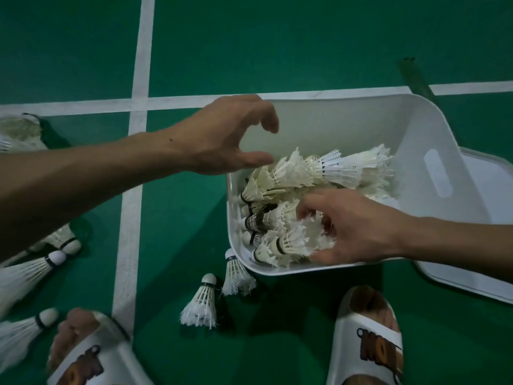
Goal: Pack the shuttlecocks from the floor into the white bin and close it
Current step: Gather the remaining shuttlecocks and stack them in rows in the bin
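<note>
Dim, greenish light; soft shadows pool on the floor (277, 51) near the bottom. Edges bend from the wide lens, and the lower left corner blurs.

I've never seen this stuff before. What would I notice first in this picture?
The white plastic bin at the right, heaped with white feathered shuttlecocks, grabs you first. The right hand digs into the heap while the empty left hand hovers over its corner. Two loose shuttlecocks stand on the green court floor beside it.
</note>
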Tool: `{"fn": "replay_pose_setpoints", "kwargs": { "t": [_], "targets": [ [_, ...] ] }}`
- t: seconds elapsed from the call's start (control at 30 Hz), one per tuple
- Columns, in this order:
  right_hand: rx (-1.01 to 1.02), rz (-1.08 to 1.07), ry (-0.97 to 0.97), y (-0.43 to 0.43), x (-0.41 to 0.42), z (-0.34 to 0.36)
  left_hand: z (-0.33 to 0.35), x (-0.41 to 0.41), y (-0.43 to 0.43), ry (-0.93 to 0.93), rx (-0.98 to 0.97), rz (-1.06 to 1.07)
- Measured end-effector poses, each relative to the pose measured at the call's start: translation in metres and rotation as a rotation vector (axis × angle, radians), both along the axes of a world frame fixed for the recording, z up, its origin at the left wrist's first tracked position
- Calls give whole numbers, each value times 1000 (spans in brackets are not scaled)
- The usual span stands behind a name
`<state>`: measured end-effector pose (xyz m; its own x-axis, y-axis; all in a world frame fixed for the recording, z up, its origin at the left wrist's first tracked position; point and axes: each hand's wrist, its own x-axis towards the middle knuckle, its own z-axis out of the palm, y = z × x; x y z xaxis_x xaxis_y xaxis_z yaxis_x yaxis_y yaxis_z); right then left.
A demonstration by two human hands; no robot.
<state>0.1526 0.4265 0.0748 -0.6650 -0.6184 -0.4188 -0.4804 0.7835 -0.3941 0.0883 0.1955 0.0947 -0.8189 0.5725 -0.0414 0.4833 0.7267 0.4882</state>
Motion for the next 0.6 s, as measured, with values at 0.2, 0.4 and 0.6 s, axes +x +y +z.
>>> {"fn": "replay_pose_setpoints", "kwargs": {
  "t": [0.2, 0.4, 0.6],
  "targets": [
    [94, 55, 32, -15, -1, -4, -6, 6, -10, 45, -13, -9],
    [221, 120, -11, -40, 0, -17, -8, 9, -17, 80, 1, -15],
    [209, 113, -24, -45, -5, -19, -12, 21, -35, 76, 132, 99]
  ]
}}
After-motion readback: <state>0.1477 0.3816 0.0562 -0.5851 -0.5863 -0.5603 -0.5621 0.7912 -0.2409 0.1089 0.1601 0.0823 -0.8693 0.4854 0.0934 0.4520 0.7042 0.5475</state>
